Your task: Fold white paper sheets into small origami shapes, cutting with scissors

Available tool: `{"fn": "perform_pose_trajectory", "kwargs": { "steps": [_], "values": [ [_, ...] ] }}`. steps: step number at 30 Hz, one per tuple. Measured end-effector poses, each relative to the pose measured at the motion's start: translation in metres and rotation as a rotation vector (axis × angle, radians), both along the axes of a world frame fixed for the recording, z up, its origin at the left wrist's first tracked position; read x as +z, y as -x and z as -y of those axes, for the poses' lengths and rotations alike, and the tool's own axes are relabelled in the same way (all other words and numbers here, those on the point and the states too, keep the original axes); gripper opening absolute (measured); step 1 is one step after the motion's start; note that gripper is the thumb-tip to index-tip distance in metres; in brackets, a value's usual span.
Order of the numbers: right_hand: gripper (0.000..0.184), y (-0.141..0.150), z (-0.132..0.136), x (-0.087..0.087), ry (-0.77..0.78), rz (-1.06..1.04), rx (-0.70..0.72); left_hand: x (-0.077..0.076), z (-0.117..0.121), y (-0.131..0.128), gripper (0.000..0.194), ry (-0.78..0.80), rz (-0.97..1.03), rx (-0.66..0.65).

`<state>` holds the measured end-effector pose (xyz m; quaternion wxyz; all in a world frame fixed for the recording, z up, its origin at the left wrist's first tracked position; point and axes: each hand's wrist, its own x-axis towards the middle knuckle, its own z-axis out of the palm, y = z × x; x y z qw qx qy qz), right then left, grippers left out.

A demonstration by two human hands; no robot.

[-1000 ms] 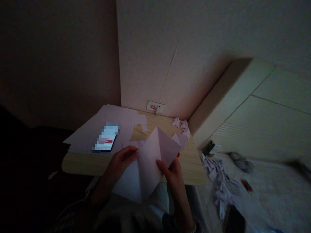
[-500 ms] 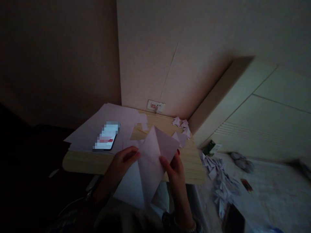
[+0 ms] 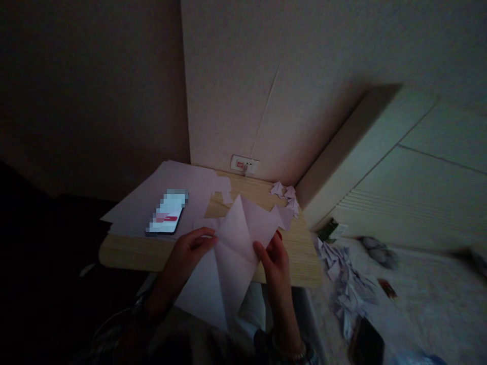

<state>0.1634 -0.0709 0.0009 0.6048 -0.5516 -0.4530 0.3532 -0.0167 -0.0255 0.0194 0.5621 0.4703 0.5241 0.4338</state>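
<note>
A creased sheet of white paper (image 3: 232, 253), with a peak at its top and fold lines down its middle, is held up over the front edge of the small wooden table (image 3: 300, 258). My left hand (image 3: 194, 248) pinches its left edge between thumb and fingers. On the right edge, my right hand (image 3: 273, 253) grips it with the thumb in front and the fingers behind, mostly hidden. Behind the sheet lies another folded paper piece (image 3: 283, 217). Several small folded paper figures (image 3: 283, 191) sit at the table's back right corner.
A stack of white sheets (image 3: 190, 180) covers the table's left side, with a lit phone (image 3: 169, 215) on top. A wall socket (image 3: 244, 165) is behind. On the bed (image 3: 426, 284) at right lie several folded papers (image 3: 350, 289) and a dark object (image 3: 367, 342).
Both hands keep hold of the paper. The sheet has shifted very slightly to the left, and my right hand has moved a little along its right edge.
</note>
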Motion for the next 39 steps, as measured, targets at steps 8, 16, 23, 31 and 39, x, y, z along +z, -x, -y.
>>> {"fn": "perform_pose_trajectory", "kwargs": {
  "steps": [8, 16, 23, 31, 39],
  "values": [
    [0.025, 0.003, -0.002, -0.003, 0.015, -0.122, -0.091, -0.004, 0.002, 0.001, 0.028, -0.011, -0.007, -0.058],
    [0.032, 0.0, -0.002, -0.005, 0.01, -0.092, 0.02, -0.011, -0.003, 0.003, 0.033, -0.026, -0.014, 0.095],
    [0.03, 0.005, -0.005, -0.01, 0.15, -0.034, 0.143, -0.032, -0.009, 0.0, 0.041, -0.004, 0.04, 0.195],
    [0.021, 0.007, -0.007, -0.02, 0.103, -0.065, 0.094, -0.03, -0.008, 0.0, 0.038, 0.001, 0.046, 0.159],
    [0.026, -0.001, -0.018, -0.012, 0.022, -0.066, 0.054, -0.027, -0.013, -0.006, 0.032, -0.073, 0.045, 0.048]
  ]
}}
